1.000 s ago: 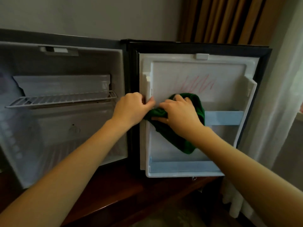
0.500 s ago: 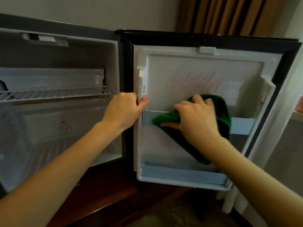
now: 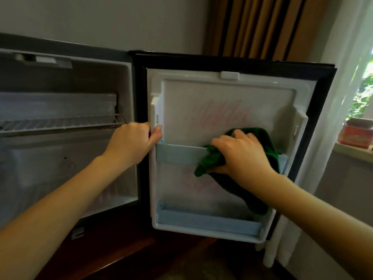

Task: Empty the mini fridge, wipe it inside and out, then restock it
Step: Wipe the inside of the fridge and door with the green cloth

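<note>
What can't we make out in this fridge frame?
Head view:
- Upper door shelf: right part hidden by the right hand and green cloth.
- Left hand: fingertips hidden behind the door edge.
- Wire rack: cut off by the left frame edge.
- Red tub on the sill: label too blurred.

A single head-worn view faces the open fridge door [image 3: 228, 118] almost squarely, from slightly above. It is near enough that the left hand [image 3: 131, 144] and right hand [image 3: 240, 156] both reach it. The door fills the middle. The fridge cavity [image 3: 60, 158] lies left of the door, and a sheer curtain [image 3: 335, 118] right of it. Forearms enter from both lower corners.
</note>
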Demonstrator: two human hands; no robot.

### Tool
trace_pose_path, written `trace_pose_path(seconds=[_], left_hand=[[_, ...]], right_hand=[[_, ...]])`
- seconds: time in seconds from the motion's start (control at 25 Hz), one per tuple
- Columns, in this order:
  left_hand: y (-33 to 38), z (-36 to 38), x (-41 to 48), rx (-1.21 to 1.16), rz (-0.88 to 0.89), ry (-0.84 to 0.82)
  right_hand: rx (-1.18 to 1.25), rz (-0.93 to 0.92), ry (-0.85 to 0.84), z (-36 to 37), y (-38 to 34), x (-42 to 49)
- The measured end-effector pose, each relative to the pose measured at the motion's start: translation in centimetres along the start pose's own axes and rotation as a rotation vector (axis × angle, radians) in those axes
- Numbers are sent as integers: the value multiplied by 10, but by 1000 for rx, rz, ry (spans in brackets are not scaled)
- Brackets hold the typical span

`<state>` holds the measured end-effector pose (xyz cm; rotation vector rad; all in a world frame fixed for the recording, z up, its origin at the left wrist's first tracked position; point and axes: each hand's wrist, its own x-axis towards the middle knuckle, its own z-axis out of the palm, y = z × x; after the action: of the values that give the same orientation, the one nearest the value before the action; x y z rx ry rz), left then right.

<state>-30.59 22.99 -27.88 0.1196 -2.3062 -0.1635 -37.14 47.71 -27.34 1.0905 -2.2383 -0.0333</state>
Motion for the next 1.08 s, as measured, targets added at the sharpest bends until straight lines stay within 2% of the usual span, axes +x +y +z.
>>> trace_pose_path(seconds=[0.12, 0.2, 0.44, 0.64, 0.72, 0.8, 0.88, 1.08], left_hand=[[2, -2, -2, -16, -11, -8], [3, -5, -2, -18, -17, -26], [3, -4, -1, -48, 3, -59], [8, 0, -2, -53, -14, -26], [9, -1, -2, -8, -19, 18], [10, -3, -3, 31, -19, 20], [12, -3, -1, 64, -7, -26], [14, -2, -1, 52, -19, -48]], right_hand=[[-39, 30, -97, -15, 43, -31], [-35, 38, -157, -19, 47, -32], [-13, 187, 106, -2, -4, -12], [40, 176, 4, 5, -90, 48], [60, 141, 54, 9, -99, 54], [51, 53, 102, 12, -88, 48], [48, 0, 38, 10, -65, 40], [-5, 80, -122, 3, 33, -8]])
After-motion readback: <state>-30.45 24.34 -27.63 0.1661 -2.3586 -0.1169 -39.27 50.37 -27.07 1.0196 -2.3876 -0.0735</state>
